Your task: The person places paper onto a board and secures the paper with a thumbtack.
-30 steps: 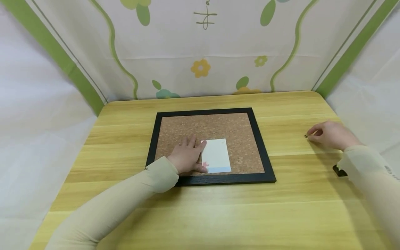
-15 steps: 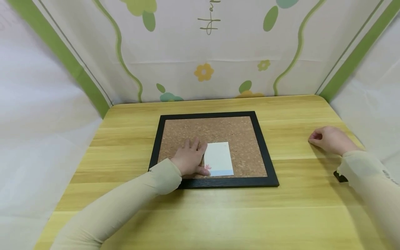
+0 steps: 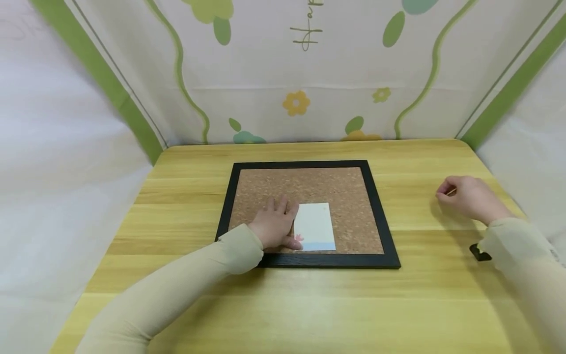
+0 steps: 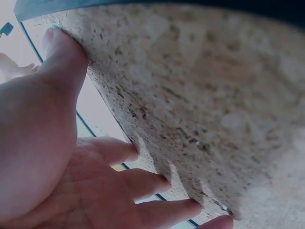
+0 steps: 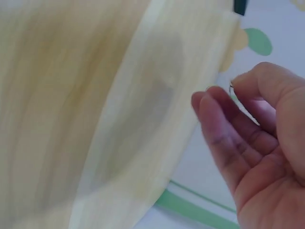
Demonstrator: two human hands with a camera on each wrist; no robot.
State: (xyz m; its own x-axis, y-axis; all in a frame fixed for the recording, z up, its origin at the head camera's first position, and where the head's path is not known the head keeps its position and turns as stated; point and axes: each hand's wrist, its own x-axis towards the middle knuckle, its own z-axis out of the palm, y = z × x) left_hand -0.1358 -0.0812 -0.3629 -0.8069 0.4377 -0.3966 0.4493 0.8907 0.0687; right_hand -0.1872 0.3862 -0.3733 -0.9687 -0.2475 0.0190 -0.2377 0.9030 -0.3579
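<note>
My left hand (image 3: 274,227) lies with fingers spread on a cork board (image 3: 353,211) that has a black frame. Its thumb and index finger touch the left side of a white note card (image 3: 314,221), which bears a pink figure and a blue strip at the bottom. Out to the right, above the table, my right hand (image 3: 470,197) has its thumb and index finger brought together. In the right wrist view a tiny thin pin (image 5: 231,89) shows at those fingertips; most of it is hidden.
A small black object (image 3: 480,252) lies on the wooden table (image 3: 331,309), partly covered by the right sleeve. A white cloth (image 3: 247,64) printed with flowers hangs behind the table, with white cloth walls at both sides.
The right hand stays pinched, turning slightly as its shadow on the table shifts. The left hand keeps its place on the board and card. The head view has tilted and shifted slightly.
</note>
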